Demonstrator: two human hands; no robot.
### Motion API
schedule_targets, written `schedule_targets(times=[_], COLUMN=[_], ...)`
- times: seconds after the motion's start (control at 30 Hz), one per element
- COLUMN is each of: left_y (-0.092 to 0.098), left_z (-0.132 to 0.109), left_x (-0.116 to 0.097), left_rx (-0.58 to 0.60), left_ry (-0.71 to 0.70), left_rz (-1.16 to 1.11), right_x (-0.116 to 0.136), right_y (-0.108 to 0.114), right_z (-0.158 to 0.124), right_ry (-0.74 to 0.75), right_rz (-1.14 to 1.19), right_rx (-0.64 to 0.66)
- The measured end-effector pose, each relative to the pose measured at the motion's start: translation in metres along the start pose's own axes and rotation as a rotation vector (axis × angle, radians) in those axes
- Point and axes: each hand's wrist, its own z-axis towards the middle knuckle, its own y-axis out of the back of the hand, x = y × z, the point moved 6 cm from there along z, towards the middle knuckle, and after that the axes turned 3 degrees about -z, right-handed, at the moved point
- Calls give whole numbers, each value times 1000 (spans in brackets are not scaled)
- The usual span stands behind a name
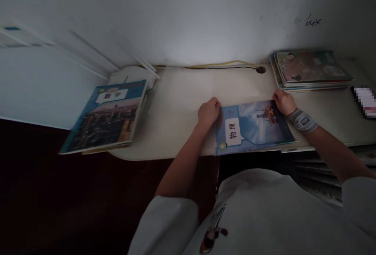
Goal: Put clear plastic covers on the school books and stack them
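Note:
A blue physics textbook (255, 123) lies sideways near the front edge of the white desk, its cover facing up. My left hand (209, 112) is closed on the book's far left corner, fingertips pinching the edge. At the far right corner, my right hand (284, 101) grips the same book with curled fingers. A grey band with a small dark face circles my right wrist. The undersides of both hands and the thumbs are partly hidden.
Left on the desk (176, 129), a mathematics textbook (108, 118) tops a small pile overhanging the front edge. A stack of books (313, 67) stands at the back right, a phone (366, 100) beside it. A yellow cable (223, 64) runs along the wall into a hole.

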Motion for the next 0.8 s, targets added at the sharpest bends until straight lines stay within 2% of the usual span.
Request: schedule_targets(times=[0.27,0.4,0.53,0.63,0.7,0.73,0.8], left_y=[-2,-3,6,17,16,12,-8], left_z=[-6,-7,-10,-26,-50,-65,-100], left_x=[-12,-13,-15,-32,-55,-68,-100], left_rx=[-46,3,-28,-96,-106,-85,49], left_ry=[-13,-46,-90,-193,-315,-386,-673], left_rz=[110,118,118,143,151,150,148], right_x=[10,13,10,9,10,11,13], right_y=[6,12,13,12,11,11,10], right_z=[2,-2,-4,-4,-5,-5,-4], right_ry=[-74,-75,-55,-47,-58,-63,-64], right_rz=[-227,-218,-147,-132,-143,-152,-168], right_rx=[69,71,53,57,69,76,92])
